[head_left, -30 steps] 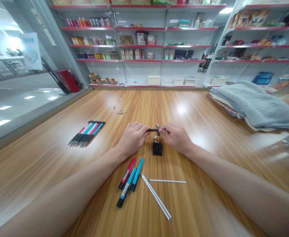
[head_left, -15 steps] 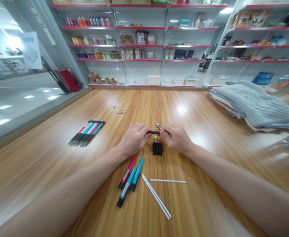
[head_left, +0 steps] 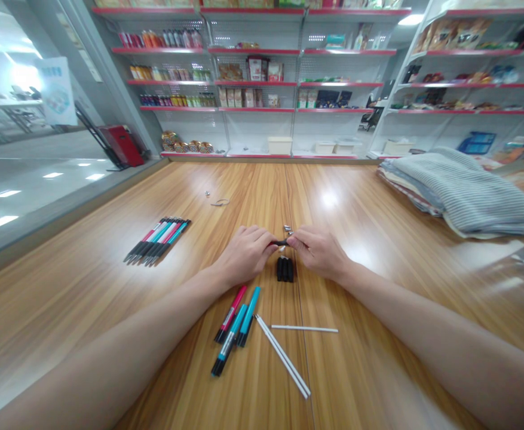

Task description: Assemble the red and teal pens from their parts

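Observation:
My left hand (head_left: 244,254) and my right hand (head_left: 318,251) meet over the middle of the wooden table (head_left: 109,298), both pinched on one pen (head_left: 281,242) whose short black section shows between the fingertips. Just below it lie three black pen grips (head_left: 284,269) side by side. Small silver pen tips (head_left: 287,229) rest just beyond the hands. Nearer to me lie three pen barrels (head_left: 236,322), one red and two teal, and three white refill tubes (head_left: 288,352).
A row of several assembled red and teal pens (head_left: 158,240) lies to the left. A small spring and metal bit (head_left: 217,200) sit further back. Folded cloths (head_left: 459,188) are stacked at the right. Store shelves (head_left: 253,83) stand behind the table.
My hands have drawn closer together along the pen; the red part seen earlier is now covered by my left fingers. Everything else on the table is unmoved.

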Motion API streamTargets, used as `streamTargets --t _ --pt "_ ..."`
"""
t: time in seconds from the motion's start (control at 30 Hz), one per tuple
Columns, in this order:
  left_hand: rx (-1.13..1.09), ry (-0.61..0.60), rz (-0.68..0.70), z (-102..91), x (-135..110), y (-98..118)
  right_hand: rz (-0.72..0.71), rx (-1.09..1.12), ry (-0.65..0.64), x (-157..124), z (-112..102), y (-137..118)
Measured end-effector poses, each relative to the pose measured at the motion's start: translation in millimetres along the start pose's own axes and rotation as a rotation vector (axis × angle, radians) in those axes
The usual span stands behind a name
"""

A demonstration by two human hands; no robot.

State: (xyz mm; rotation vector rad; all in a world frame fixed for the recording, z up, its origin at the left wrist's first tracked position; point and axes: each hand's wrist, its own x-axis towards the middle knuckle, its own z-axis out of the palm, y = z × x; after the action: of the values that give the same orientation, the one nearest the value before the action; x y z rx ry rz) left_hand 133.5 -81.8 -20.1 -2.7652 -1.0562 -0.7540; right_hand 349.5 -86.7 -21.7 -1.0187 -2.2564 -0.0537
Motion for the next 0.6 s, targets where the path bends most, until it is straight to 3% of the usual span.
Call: streamTargets --t 0.37,0.6 --pt "-0.027 0.068 0.006 -0.8 1.2 1.3 -0.052 -0.065 0.053 -2.3 0.3 -4.9" --pt "-0.014 0.012 0.013 -1.0 0.4 0.3 -0.061 -0.069 0.099 -2.8 -2.9 -5.0"
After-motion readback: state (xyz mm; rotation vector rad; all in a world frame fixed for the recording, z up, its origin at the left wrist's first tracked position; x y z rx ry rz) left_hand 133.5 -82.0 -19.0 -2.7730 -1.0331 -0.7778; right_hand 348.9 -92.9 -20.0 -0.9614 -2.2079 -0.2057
